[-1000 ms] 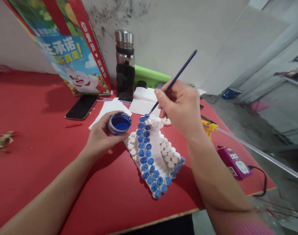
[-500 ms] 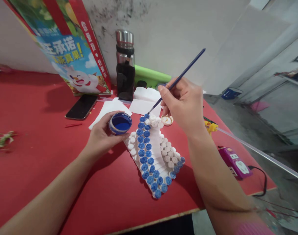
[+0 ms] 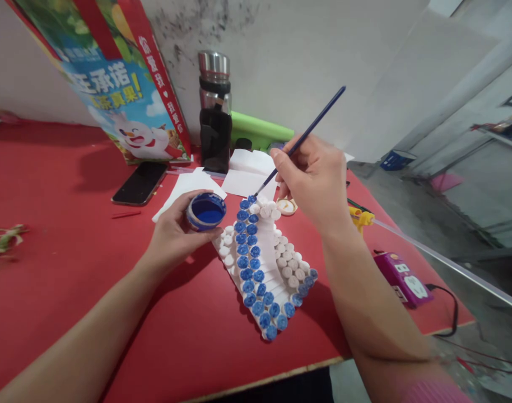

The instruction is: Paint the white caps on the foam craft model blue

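My left hand (image 3: pixel 176 229) is closed round a small open jar of blue paint (image 3: pixel 206 212), tilted toward me. A slim dark blue paintbrush (image 3: pixel 310 127) is pinched in my right hand (image 3: pixel 312 182). The brush tip is at a blue roll near the far end of a white paper craft piece (image 3: pixel 269 252); I cannot tell whether it touches. Small coiled rolls cover this piece: those along the left and front edges are blue, while the others are white. A round white lid (image 3: pixel 287 207) lies under my right hand, beyond the craft piece.
White paper sheets (image 3: pixel 250 173), a black phone (image 3: pixel 139 183) and a steel-topped bottle (image 3: pixel 215 112) are at the back of the red table (image 3: pixel 63 313). A printed bag (image 3: pixel 130 95) stands left. On the right are a yellow glue gun (image 3: pixel 362 217) and a purple power socket (image 3: pixel 403 280).
The upper end of the paintbrush has dipped slightly down and left with my right hand. My left hand and the paint jar have barely moved.
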Motion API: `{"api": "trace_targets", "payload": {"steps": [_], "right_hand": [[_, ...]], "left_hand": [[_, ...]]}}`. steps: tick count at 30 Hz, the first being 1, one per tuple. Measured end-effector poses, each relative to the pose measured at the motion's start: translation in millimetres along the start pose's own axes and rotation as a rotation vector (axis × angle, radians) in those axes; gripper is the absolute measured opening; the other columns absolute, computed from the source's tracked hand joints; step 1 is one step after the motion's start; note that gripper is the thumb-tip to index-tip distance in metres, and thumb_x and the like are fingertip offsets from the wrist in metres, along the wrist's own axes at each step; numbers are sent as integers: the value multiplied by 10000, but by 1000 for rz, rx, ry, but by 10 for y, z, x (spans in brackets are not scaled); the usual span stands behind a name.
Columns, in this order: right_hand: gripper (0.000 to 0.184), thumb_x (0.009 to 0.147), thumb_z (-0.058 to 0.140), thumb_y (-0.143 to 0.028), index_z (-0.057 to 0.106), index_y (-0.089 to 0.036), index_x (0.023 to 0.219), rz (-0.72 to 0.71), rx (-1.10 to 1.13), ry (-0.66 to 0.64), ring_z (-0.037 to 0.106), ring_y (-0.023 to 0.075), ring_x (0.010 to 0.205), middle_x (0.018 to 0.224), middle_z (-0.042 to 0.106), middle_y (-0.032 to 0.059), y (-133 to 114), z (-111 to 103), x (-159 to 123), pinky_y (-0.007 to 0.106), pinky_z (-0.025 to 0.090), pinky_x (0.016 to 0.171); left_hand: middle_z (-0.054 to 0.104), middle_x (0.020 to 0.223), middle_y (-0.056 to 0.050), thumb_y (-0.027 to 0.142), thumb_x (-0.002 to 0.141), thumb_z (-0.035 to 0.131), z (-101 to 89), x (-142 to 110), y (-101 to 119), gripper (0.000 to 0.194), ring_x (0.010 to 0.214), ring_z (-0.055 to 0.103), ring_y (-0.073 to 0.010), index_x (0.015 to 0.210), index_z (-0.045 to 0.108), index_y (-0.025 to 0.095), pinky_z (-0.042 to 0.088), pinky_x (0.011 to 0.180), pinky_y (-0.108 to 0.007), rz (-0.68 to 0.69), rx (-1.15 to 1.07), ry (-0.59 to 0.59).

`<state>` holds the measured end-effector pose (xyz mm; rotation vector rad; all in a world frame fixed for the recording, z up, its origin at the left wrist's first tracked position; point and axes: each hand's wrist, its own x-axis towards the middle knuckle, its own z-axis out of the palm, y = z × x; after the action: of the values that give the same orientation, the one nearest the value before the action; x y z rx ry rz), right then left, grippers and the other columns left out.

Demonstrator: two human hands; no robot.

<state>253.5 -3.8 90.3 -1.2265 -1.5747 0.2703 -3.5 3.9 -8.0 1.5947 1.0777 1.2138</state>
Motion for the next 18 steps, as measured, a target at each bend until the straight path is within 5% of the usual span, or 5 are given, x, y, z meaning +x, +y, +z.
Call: {"api": "trace_targets", "payload": {"steps": [18], "right_hand": [[215, 1044, 736, -406, 644, -279, 895, -2, -38, -36, 714, 205, 736, 701, 616, -17, -156, -10, -35, 360, 638, 670]], "left_hand": [[792, 1394, -125, 442, 675, 1068, 8, -11, 29, 757, 1293, 752, -398, 1323, 738, 232, 616, 1168, -582, 0, 2, -2]]}}
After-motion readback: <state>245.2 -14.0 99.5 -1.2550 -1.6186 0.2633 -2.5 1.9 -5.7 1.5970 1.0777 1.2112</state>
